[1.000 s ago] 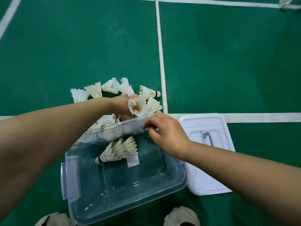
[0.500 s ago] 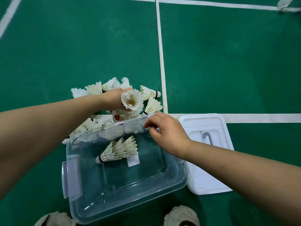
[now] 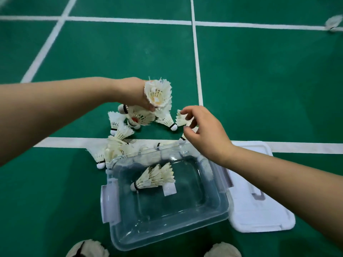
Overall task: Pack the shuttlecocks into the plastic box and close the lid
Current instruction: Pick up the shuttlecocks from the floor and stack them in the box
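Observation:
A clear plastic box stands open on the green court floor, with a short stack of shuttlecocks lying inside. A pile of white feather shuttlecocks lies just beyond the box's far rim. My left hand holds a stack of shuttlecocks above that pile, feathers facing the camera. My right hand hovers over the pile's right side, fingers curled around a shuttlecock on the floor. The white lid lies flat to the right of the box.
White court lines cross the green floor. One stray shuttlecock lies far off at the top right. The toes of two shoes show at the bottom edge, near the box's front.
My left hand has lifted its stack of shuttlecocks higher off the pile. My right hand has left the box's far rim and reached forward to a shuttlecock on the floor.

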A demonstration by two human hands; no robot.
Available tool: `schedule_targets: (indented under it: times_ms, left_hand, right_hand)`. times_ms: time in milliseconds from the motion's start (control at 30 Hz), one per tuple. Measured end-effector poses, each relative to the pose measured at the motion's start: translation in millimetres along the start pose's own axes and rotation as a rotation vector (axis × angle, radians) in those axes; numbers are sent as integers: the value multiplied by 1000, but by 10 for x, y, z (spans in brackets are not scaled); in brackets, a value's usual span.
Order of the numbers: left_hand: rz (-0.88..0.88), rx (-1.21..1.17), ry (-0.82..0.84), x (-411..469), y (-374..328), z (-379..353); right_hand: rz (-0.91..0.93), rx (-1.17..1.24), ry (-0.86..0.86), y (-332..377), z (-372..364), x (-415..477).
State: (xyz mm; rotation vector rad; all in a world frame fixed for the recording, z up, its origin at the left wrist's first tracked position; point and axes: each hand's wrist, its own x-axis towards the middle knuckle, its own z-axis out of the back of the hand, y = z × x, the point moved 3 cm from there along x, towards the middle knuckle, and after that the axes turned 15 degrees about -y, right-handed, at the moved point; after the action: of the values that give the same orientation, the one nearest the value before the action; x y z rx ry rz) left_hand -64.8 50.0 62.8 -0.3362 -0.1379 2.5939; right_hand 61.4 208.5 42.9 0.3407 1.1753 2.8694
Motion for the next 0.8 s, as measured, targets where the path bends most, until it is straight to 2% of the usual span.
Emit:
schedule_targets:
  times_ms: [133, 233, 300, 400, 500, 667, 800]
  left_hand:
    - [26, -33, 9, -339, -68, 226]
    - [69, -87, 82, -626, -118, 255]
    - [79, -109, 160, -812, -176, 180]
    - [112, -232, 245, -1045, -259, -11]
    - [153, -322, 286, -1205, -324, -170]
    - [169, -402, 277, -1305, -343, -315]
    - [268, -567, 300, -1332, -296, -444]
  right_hand:
    - [40, 50, -84, 269, 92, 60]
    - [144, 60, -108, 466, 163, 11]
    - [220, 45, -64, 560, 178, -82]
    - [253, 8, 29, 557, 117, -277]
    - [280, -12, 51, 485, 53, -453]
    - [214, 99, -29, 349, 1, -543]
    - [147, 229, -53, 324, -69, -550]
